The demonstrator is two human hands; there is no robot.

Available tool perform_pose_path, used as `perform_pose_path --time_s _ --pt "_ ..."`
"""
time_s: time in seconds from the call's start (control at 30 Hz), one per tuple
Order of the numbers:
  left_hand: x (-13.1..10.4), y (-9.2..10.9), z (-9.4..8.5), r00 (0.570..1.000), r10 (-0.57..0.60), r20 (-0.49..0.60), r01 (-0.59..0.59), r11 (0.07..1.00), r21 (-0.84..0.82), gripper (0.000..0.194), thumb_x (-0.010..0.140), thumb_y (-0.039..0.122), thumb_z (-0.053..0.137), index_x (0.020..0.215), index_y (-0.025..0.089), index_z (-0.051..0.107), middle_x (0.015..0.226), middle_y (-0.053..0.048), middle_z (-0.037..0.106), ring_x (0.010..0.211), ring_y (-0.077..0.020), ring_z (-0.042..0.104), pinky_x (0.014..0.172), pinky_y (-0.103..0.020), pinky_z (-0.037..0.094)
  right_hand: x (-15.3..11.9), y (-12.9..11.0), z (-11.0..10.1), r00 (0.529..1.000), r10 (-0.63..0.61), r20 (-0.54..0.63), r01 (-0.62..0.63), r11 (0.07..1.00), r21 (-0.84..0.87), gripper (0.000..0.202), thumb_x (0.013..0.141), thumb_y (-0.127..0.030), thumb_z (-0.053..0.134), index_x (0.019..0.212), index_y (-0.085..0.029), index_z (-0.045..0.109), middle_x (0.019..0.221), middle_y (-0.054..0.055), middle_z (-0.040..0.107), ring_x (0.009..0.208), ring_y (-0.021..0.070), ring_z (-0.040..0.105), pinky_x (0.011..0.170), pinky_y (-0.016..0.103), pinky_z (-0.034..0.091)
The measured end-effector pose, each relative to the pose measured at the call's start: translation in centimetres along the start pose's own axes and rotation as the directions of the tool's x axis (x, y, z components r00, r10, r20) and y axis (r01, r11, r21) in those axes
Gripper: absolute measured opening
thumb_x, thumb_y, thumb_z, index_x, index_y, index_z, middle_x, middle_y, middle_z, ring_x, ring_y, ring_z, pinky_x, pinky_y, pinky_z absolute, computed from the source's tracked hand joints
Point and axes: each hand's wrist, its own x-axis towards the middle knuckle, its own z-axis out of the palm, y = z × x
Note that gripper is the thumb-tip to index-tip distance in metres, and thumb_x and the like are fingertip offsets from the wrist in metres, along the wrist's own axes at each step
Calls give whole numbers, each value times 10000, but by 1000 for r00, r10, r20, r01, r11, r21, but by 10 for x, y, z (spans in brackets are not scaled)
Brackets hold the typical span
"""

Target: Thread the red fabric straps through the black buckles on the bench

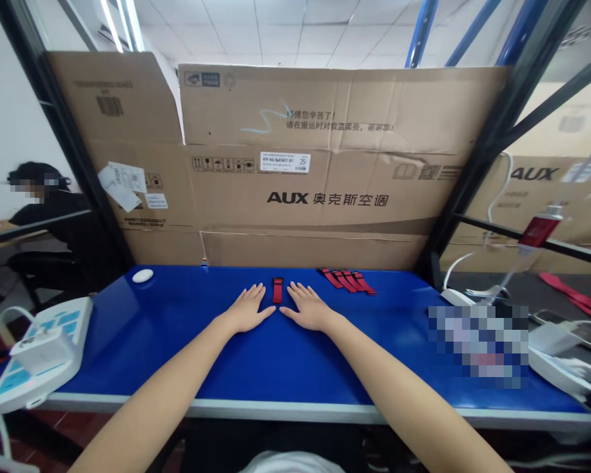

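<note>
Both my hands rest palm down on the blue tabletop [256, 374], one on either side of a short red strap [278, 292] with a black end. My left hand [246, 309] lies flat to its left, fingers out and thumb angled toward it. To its right my right hand [308, 307] is spread in the same way. Neither hand holds anything, and the strap lies apart from the fingers. Farther back on the right, several similar red straps with black ends [347, 281] lie side by side in a slanted row.
A cardboard sheet [295, 217] stands along the table's back edge. A white oval object [142, 276] sits at the back left. A power strip with a plugged-in adapter [44, 355] is at the left edge. Cables and a blurred-out item [477, 348] lie right. A person [49, 203] sits beyond the frame.
</note>
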Motion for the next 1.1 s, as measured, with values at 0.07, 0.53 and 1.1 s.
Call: perform_pose_path --time_s 0.07,0.53,1.1 --pt "0 1 -1 1000 -1 4 1 1000 2 887 856 721 271 1504 116 246 1582 -115 127 1467 -281 84 1182 -436 77 -1 -1 0 1000 0 0 0 1000 -8 931 852 -755 202 1520 -107 197 1586 105 134 1476 258 65 1184 415 44" --pt "4 -7 6 997 39 -66 -42 998 -51 852 847 725 334 1467 141 341 1558 -157 200 1451 -315 150 1165 -478 116 0 0 0 1000 -3 -22 3 999 37 876 863 -725 291 1511 -137 249 1577 118 180 1472 274 96 1179 438 68" --pt "-3 10 0 989 93 -116 -92 996 21 631 920 536 391 1448 191 384 1533 -151 314 1413 -351 272 1125 -527 213 1 5 -6 998 -29 -61 35 995 93 746 868 -628 449 1444 -155 408 1539 140 300 1444 304 210 1162 459 149"
